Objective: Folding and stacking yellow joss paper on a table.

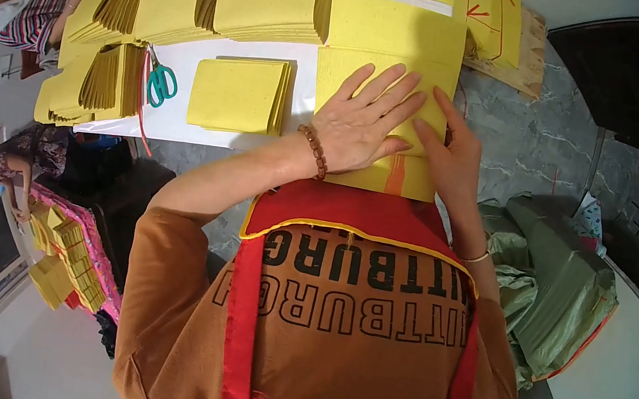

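A yellow paper sheet point(396, 32) lies before me at the table's front edge, with a crease across its upper part and an orange-red mark near its lower end. Spread flat on it is my left hand point(361, 122), palm down, a brown bead bracelet at the wrist. My right hand point(458, 159) rests at the sheet's right edge, index finger and thumb apart, fingertips touching the paper close to the left hand. Its other fingers are partly hidden. Neither hand grips anything. Whether more sheets lie beneath this one, I cannot tell.
Left of the sheet sits a small yellow paper stack point(234, 94), then teal-handled scissors point(159, 84) and red string. Several folded yellow bundles point(271, 4) fill the far left. Tied yellow paper point(507, 29) lies on a wooden board at far right. Two other people work leftward; green sacks point(558, 279) stand right.
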Available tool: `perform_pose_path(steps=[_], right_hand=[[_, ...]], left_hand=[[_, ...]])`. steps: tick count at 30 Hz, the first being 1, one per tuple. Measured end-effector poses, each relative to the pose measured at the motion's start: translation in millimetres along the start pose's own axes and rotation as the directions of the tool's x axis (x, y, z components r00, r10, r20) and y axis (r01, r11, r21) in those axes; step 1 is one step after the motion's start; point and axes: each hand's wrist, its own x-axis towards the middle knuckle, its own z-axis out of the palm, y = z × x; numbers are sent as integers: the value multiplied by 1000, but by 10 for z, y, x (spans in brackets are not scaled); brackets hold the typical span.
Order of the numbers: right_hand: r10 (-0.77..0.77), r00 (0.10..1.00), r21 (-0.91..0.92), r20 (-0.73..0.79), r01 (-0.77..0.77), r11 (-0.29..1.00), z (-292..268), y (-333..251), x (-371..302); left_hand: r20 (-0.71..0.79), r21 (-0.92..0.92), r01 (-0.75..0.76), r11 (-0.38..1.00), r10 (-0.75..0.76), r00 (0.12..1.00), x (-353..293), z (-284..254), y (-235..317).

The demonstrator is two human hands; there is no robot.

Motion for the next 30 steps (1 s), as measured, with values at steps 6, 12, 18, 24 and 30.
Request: perform_pose_path(steps=[6,12,18,24,30], right_hand=[[-474,877,-621,80,416,665,-113,-82,-296],[-451,858,-513,244,509,691,-128,169,-469],[-448,870,-497,206,487,718,-101,215,-507],[-291,929,-107,229,321,941,-236,145,-403],[-200,976,187,-82,212,959,-252,67,-336]], left_hand=[[40,-40,13,999,-11,999,7,22,-41],[15,-10,-29,1000,30,999,-22,26,-65],[-15,-76,-80,994,79,997,-127,-90,-22],[-60,325,-118,938,145,988,-133,-120,191],[-151,185,4,983,24,988,-127,-119,167]])
